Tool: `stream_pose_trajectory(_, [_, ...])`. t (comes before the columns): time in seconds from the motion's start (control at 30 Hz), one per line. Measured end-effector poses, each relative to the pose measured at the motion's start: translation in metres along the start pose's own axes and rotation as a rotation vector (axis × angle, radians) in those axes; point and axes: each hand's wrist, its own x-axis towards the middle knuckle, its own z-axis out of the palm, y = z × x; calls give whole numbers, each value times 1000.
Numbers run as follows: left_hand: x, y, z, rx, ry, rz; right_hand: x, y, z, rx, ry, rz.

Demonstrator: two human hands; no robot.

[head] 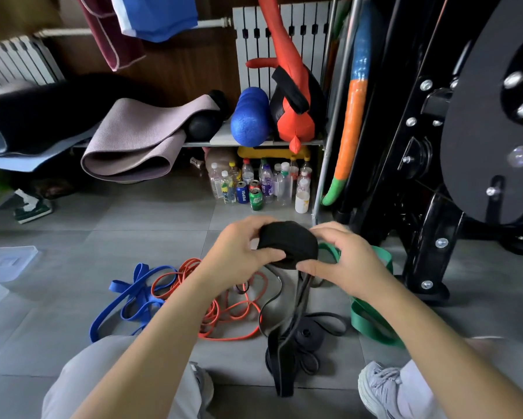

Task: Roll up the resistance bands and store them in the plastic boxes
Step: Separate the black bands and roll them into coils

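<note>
Both hands hold a black resistance band (pixel 287 244) partly wound into a thick roll above the floor. My left hand (pixel 242 252) grips the roll from the left, thumb on its front. My right hand (pixel 341 255) pinches it from the right. The band's loose tail hangs down to the floor between my knees. On the tiles lie a blue band (pixel 127 300), an orange band (pixel 224 309), a green band (pixel 372 316) and more black bands (pixel 308 337). Clear plastic boxes (pixel 9 261) sit at the far left.
A low shelf holds rolled mats (pixel 133 140), a blue foam roller (pixel 249 116) and a red bag (pixel 293 110). Several bottles and cans (pixel 260 186) stand beneath it. A black weight machine (pixel 453 146) fills the right side. My knees and shoes frame the bottom.
</note>
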Motion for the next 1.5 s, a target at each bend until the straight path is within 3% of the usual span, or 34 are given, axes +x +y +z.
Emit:
stream_pose_trajectory(0.17, [-6, 5, -3, -482, 41, -36, 2, -4, -4, 354, 13, 17])
stream_pose_trajectory(0.37, [-7, 4, 8, -970, 48, -135, 3, -6, 0, 570, 36, 10])
stream_pose_trajectory(0.53, [-7, -1, 13, -1091, -2, -148, 3, -7, -2, 571, 42, -15])
stream_pose_trajectory(0.77, [-6, -4, 12, -1076, -4, -131, 2, -8, -11, 491, -18, 6])
stream_pose_trajectory(0.93, [-3, -5, 21, -1159, -7, -163, 4, -1, 6, 503, 87, 27])
stream_pose_trajectory(1.0, [-1, -5, 21, -1046, -14, -185, 6, 0, 2, 498, 96, 40])
stream_pose_trajectory(1.07, [0, -6, 16, -594, 11, -122, 5, 1, -3, 436, 81, 52])
stream_pose_trajectory(1.13, [2, -7, 10, -129, 30, -2, 4, 3, -6, 234, 56, 62])
stream_pose_trajectory(1.23, [0, -6, 9, 265, -44, 142, 2, 0, -2, -119, -41, 52])
stream_pose_trajectory(1.37, [-3, -6, 11, 373, -182, 34, -1, -4, 6, -247, -126, 48])
stream_pose_trajectory(1.5, [-2, -7, 4, 190, -145, -25, 0, -7, 2, -118, -157, 80])
